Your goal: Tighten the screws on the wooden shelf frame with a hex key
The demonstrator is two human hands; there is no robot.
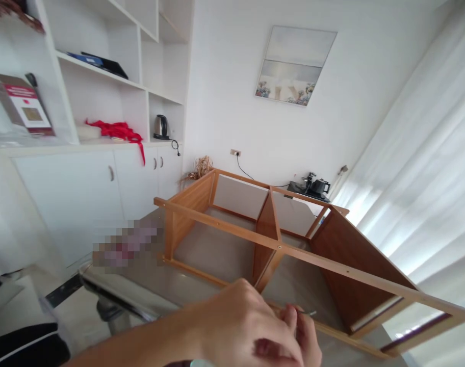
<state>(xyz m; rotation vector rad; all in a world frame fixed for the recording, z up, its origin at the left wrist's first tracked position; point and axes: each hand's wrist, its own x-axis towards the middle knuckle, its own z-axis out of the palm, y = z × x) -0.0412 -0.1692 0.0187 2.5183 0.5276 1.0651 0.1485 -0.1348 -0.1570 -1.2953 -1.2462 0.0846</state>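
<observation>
Pinching a thin metal rod (309, 312), the right hand (309, 339) lies at 3 o'clock from the left hand (248, 323), whose grip is unclear; a wooden frame (255, 237) rests on the table (161, 285) at 1 o'clock.

So the left bay of the wooden frame (312, 259) can be entered from above, no fuss, past the near top rail (248, 235). Sideways, passage right gets blocked by the middle divider (268, 219), then the brown right panel (355, 250).
</observation>
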